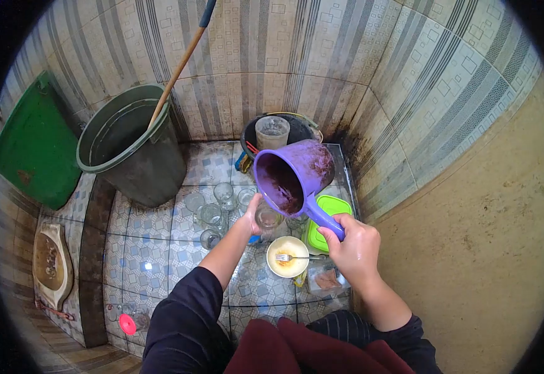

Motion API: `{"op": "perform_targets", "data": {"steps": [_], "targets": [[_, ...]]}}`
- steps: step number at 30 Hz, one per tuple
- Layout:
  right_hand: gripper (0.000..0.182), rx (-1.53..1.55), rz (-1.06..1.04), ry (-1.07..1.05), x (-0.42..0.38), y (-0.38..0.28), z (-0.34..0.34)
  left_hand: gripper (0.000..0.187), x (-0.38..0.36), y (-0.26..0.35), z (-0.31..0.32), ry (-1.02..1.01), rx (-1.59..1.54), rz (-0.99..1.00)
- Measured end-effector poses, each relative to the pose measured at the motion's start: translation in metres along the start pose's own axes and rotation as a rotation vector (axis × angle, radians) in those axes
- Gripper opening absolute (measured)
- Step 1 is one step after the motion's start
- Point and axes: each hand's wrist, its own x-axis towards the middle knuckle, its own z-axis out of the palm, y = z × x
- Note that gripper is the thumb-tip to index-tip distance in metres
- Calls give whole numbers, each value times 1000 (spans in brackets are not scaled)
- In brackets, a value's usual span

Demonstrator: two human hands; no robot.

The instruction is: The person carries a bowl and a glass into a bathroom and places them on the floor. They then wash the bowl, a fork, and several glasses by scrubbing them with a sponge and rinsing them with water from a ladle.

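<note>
My right hand (358,246) is closed round the handle of a purple water dipper (319,163). The dipper tilts to the left, and its stained inside shows. Just below its rim, my left hand (251,215) holds a clear drinking glass (269,219). Several more glasses (211,214) stand on the tiled floor left of my left hand. Beneath the dipper handle lies a bright green lidded container (329,218). A pale bowl (286,267) with a fork (291,257) in it sits on the floor between my forearms.
A large dark bin (160,171) with a wooden stick (181,68) stands at the left back. Behind the dipper, a dark basin (303,128) holds a cloudy plastic cup (272,131). A clear packet (325,280) lies near my knees. At the far left are a green lid (41,146) and a mortar (52,265).
</note>
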Motion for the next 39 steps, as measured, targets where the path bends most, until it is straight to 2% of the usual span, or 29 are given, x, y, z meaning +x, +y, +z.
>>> {"op": "perform_targets", "data": {"steps": [3, 5, 6, 8, 9, 10, 12, 13, 15, 16, 18, 19, 21, 22, 24, 25, 28, 30, 32, 33, 35, 36, 38, 39], "targets": [[17, -35, -9, -5, -1, 4, 3, 56, -2, -2, -6, -31, 81, -33], [16, -101, -49, 29, 1, 5, 3, 52, 10, -2, -18, -196, 297, 137], [16, -99, -50, 28, 1, 5, 4, 52, 16, -6, -23, -194, 297, 138], [16, -141, -113, 53, 1, 8, 5, 64, 10, -15, -9, -243, 751, 839], [16, -142, -117, 55, 2, 8, 6, 81, 9, -14, -5, -188, 848, 896], [17, -143, -118, 57, 1, 9, 8, 81, 7, -14, -1, -189, 847, 898], [17, -143, -119, 56, 0, 10, 9, 85, 2, -15, 5, 40, 1114, 1042], [18, -150, -133, 51, 0, 10, 10, 85, 5, -14, 4, 42, 1115, 1040], [18, -157, -145, 45, 0, 10, 11, 87, 10, -13, 2, 158, 1353, 1248], [17, -169, -135, 51, 0, 10, 10, 87, 6, -12, 5, 158, 1353, 1247], [17, -177, -128, 58, 1, 11, 11, 79, -6, -10, 13, 11, 1147, 1054], [17, -173, -117, 78, 2, 12, 11, 79, -6, -10, 12, 16, 1148, 1056], [17, -165, -113, 96, 7, 12, 11, 66, -8, -12, 9, 169, 836, 578], [17, -172, -98, 99, 9, 11, 11, 66, -13, -11, 11, 174, 834, 581], [17, -175, -87, 102, 17, 5, 11, 56, -31, -11, 21, -88, 214, -112], [18, -149, -63, 115, 21, -1, 10, 56, -33, -11, 25, -26, 202, -109], [19, -87, -39, 127, 38, -18, 16, 60, -39, 8, 9, -1, 258, -14], [19, -4, -26, 125, 54, -34, 25, 64, -79, 30, 6, 4, 282, 47], [20, 35, -91, 110, 76, -56, 40, 67, -117, 52, -14, 127, 321, 122], [20, 67, -173, 127, 89, -71, 49, 74, -125, 64, -43, 97, 292, 136], [21, 80, -308, 138, 116, -103, 76, 78, -189, 69, -47, 222, 255, 475], [21, 60, -362, 130, 131, -119, 94, 76, -190, 73, -92, 245, 278, 620], [22, 70, -457, 175, 157, -158, 134, 59, -215, 78, -154, 442, 254, 877], [22, 69, -498, 171, 170, -174, 156, 53, -227, 69, -178, 570, 119, 1005]]}}
